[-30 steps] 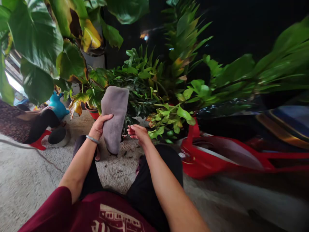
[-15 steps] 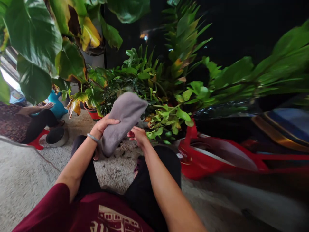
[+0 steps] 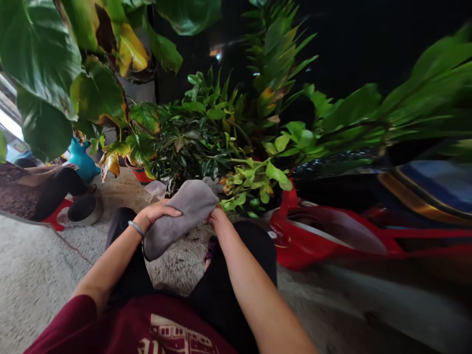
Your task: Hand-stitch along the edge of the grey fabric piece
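Observation:
A grey, soft fabric piece (image 3: pixel 182 214), long with rounded ends, lies slantwise between my hands above my knees. My left hand (image 3: pixel 158 211), a bangle on its wrist, grips the fabric's left side with the thumb on top and the fingers underneath. At the right end my right hand (image 3: pixel 216 215) holds the edge, its fingers mostly hidden behind the fabric. Just past the fabric, a pale printed packet (image 3: pixel 155 189) lies on the ground before the plants.
Leafy potted plants (image 3: pixel 195 132) crowd the space ahead. To the right sits a red bag (image 3: pixel 295 246) beside a blue-and-gold item (image 3: pixel 424 191). At left, another person (image 3: pixel 33 189) sits near a dark round pot (image 3: pixel 83 211) and a blue toy (image 3: pixel 83 160).
The grey fabric has come down and nearer to me, tilting flatter. My right hand, earlier just beside its lower edge, now holds its right end. The pale packet has come into sight.

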Available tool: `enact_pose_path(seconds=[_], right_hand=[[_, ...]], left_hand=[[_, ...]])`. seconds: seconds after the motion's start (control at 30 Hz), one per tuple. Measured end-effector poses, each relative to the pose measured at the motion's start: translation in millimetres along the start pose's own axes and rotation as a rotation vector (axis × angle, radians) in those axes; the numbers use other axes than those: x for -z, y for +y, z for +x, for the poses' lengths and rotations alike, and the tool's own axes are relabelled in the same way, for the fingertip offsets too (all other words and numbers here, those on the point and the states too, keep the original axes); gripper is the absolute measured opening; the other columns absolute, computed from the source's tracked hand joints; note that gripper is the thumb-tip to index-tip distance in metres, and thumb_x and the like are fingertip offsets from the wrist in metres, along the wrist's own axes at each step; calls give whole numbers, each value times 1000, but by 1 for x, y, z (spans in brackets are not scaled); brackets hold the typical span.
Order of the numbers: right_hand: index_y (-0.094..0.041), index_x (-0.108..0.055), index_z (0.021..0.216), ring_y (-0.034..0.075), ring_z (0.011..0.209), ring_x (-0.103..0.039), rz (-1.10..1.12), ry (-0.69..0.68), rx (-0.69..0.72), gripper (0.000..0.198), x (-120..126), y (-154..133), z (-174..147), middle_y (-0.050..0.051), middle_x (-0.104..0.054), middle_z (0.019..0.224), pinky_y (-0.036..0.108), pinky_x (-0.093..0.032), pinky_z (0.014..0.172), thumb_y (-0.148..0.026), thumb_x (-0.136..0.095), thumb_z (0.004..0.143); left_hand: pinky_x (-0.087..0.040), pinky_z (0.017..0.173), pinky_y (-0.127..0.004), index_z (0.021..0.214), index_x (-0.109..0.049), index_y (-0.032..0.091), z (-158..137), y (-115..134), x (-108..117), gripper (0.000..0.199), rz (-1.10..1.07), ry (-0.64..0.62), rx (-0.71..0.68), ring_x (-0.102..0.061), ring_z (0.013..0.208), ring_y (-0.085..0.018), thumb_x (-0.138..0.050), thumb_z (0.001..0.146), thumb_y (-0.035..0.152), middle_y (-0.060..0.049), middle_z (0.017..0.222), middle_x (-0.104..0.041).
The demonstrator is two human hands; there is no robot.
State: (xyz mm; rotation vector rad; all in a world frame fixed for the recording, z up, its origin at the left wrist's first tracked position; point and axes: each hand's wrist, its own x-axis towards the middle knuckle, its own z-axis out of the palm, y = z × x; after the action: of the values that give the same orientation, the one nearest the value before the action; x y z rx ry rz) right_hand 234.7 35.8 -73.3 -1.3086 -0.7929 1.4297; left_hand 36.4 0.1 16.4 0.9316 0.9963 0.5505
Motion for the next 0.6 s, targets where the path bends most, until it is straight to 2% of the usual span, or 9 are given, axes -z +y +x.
enact_pose_path(seconds=[0.1,0.2,0.27,0.33,0.43,0.53,0.6], right_hand=[[-22,-63,79,16,48,-60,52,12,-89,10,-1,-3,-4,0,-62,53,24,-50,46,-30,-63,84],[-19,-66,84,13,49,-61,110,-9,-149,8,-6,-11,-10,2,-68,62,22,-51,46,-26,-62,86],[-19,-67,86,11,49,-60,170,-7,-187,8,-9,-16,-13,1,-69,63,21,-51,46,-25,-62,86],[-19,-65,81,11,47,-59,209,11,-223,6,-11,-20,-14,0,-67,60,21,-50,45,-24,-64,85],[-20,-58,72,11,43,-55,209,54,-250,12,-13,-21,-13,-3,-60,51,21,-48,42,-22,-65,82],[-21,-55,69,10,37,-49,206,84,-253,16,-13,-20,-13,-6,-54,45,20,-45,38,-19,-61,83],[-21,-56,69,10,37,-50,204,78,-250,16,-12,-20,-14,-6,-55,45,19,-44,37,-17,-60,84]], left_hand=[[-57,64,-30,91,-76,11,-9,27,5,43,-57,18,-141,-71,65,-23,-91,53,23,-9,81,-78],[-58,73,-33,104,-74,11,4,68,-3,48,-195,100,-350,-74,76,-26,-88,60,24,-10,90,-79],[-58,78,-34,108,-73,12,17,81,-10,46,-247,140,-411,-74,80,-26,-85,66,25,-9,91,-78],[-58,76,-33,102,-74,12,26,74,-13,39,-197,175,-374,-73,75,-24,-84,66,24,-7,86,-78],[-55,66,-28,87,-76,14,22,34,-8,29,17,230,-220,-69,66,-20,-86,60,18,-5,76,-76],[-56,63,-29,84,-77,16,-1,1,6,29,78,156,-106,-68,66,-21,-87,57,18,-5,77,-76],[-57,63,-30,85,-77,14,-16,1,14,34,27,86,-110,-69,65,-23,-88,54,21,-6,78,-77]])
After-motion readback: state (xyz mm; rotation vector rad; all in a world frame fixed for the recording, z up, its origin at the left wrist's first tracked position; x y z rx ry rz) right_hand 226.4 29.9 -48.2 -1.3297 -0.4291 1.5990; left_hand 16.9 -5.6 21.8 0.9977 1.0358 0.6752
